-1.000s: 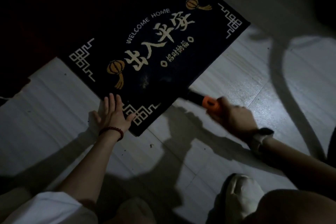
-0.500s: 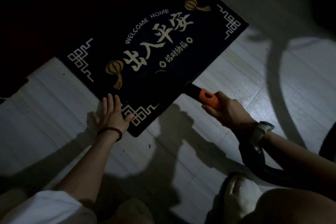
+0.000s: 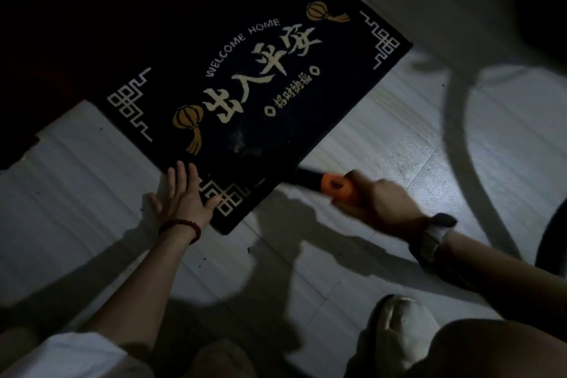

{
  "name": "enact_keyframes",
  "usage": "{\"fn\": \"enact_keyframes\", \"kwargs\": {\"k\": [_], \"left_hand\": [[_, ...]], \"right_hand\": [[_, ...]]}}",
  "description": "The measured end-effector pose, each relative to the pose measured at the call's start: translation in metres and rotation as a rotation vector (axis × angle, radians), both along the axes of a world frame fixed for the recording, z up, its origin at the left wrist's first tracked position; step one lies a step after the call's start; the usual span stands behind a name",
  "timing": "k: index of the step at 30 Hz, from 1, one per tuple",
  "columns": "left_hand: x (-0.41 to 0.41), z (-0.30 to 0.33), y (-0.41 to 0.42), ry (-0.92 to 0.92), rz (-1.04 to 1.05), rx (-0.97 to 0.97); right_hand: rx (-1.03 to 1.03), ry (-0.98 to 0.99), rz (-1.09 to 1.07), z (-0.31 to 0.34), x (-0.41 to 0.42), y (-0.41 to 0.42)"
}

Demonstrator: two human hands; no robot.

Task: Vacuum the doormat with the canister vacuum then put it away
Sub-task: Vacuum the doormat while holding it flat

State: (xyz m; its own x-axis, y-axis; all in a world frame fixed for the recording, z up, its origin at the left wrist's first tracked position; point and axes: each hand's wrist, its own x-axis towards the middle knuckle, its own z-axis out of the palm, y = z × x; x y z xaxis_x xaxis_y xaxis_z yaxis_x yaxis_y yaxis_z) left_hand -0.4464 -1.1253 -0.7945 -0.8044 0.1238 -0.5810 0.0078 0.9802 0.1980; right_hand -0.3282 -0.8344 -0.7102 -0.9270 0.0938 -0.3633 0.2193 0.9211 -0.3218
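Note:
A dark doormat point(image 3: 251, 77) with white "WELCOME HOME" lettering and gold lanterns lies at an angle on the pale floor. My left hand point(image 3: 185, 196) presses flat, fingers straight, on the mat's near corner. My right hand point(image 3: 380, 204) grips the vacuum's nozzle point(image 3: 333, 186) at its orange collar; its black tip reaches onto the mat's near edge, where it blends into the dark pile. A pale dusty patch point(image 3: 242, 139) shows on the mat just beyond the tip. The canister is not in view.
The vacuum's hose point(image 3: 460, 120) curves across the floor at the right. My pale slipper point(image 3: 402, 328) and knee are at the bottom right. Dark furniture or a doorway fills the upper left. Small crumbs dot the floor near the mat's corner.
My right hand has pulled the nozzle back toward me and to the right along the mat's near edge. My left hand has stayed pressed on the corner.

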Motion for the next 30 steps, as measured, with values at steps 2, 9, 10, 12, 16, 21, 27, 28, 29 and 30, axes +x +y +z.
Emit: {"fn": "enact_keyframes", "kwargs": {"k": [2,9,10,12,16,21,27,28,29,30], "left_hand": [[0.000,0.000,-0.001,0.011,-0.010,-0.007],[-0.001,-0.004,-0.003,0.004,-0.007,0.019],[-0.001,-0.004,-0.003,0.007,-0.003,0.021],[-0.001,-0.006,-0.004,0.015,-0.002,0.019],[-0.001,-0.007,-0.007,0.026,-0.022,0.033],[-0.001,-0.006,-0.006,0.026,-0.020,0.036],[0.001,-0.004,-0.007,0.056,-0.029,0.014],[0.001,-0.004,-0.008,0.053,-0.029,0.026],[0.001,-0.003,-0.008,0.046,-0.030,0.036],[0.001,-0.003,-0.008,0.043,-0.031,0.036]], "right_hand": [[-0.009,-0.067,0.131,-0.006,0.009,-0.011],[0.048,0.050,-0.279,0.006,-0.012,0.027],[0.040,0.060,-0.194,0.005,-0.010,0.014],[0.029,0.005,0.023,-0.004,0.001,-0.010],[0.046,-0.034,-0.137,-0.007,-0.006,0.011],[0.061,0.063,-0.197,0.004,-0.012,0.015],[0.042,-0.016,0.123,-0.011,-0.023,-0.028],[0.041,0.002,0.044,-0.014,-0.032,-0.021],[0.033,0.016,-0.081,-0.013,-0.041,-0.009],[0.030,0.024,-0.220,-0.008,-0.050,0.005]]}}
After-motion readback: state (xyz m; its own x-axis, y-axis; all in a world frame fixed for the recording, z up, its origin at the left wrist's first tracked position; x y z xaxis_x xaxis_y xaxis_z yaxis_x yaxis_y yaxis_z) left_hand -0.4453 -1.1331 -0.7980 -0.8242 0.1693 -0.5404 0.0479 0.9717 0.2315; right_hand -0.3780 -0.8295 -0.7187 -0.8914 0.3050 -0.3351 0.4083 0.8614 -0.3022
